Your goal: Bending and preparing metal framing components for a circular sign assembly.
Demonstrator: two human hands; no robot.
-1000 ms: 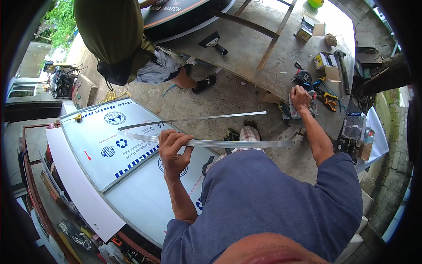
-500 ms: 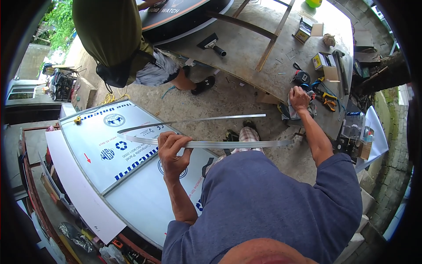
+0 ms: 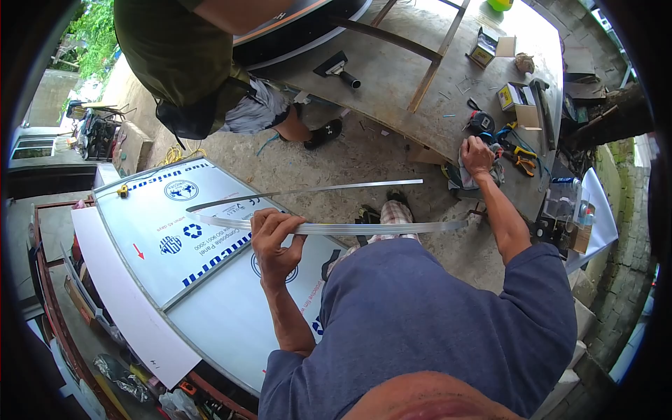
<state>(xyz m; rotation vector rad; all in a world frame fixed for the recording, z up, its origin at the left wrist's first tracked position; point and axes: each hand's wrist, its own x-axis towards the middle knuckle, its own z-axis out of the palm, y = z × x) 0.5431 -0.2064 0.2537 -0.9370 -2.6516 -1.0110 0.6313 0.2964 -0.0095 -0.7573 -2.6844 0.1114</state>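
Note:
My left hand (image 3: 275,241) is closed around a bundle of thin, shiny metal strips (image 3: 371,229), held level across my body above the floor and the panel. Another metal strip (image 3: 322,189) runs beyond the bundle; whether the two join at their left end I cannot tell. At the bench's near edge, my right hand (image 3: 477,156) is curled closed on top of a crumpled cloth-like bundle (image 3: 498,171). What its fingers grip is hidden. Just beyond that hand lie a black and blue tape measure (image 3: 480,124) and orange-handled pliers (image 3: 523,162).
A film-covered composite panel (image 3: 231,301) lies at left. On the workbench (image 3: 392,105) are a scraper (image 3: 338,70), small open boxes (image 3: 516,96) and a metal frame (image 3: 427,77). Another person (image 3: 175,70) stands at the far left beside a round sign (image 3: 301,35).
The other person has shifted, and a forearm now reaches over the round sign. My hands and the metal strips stay almost where they were.

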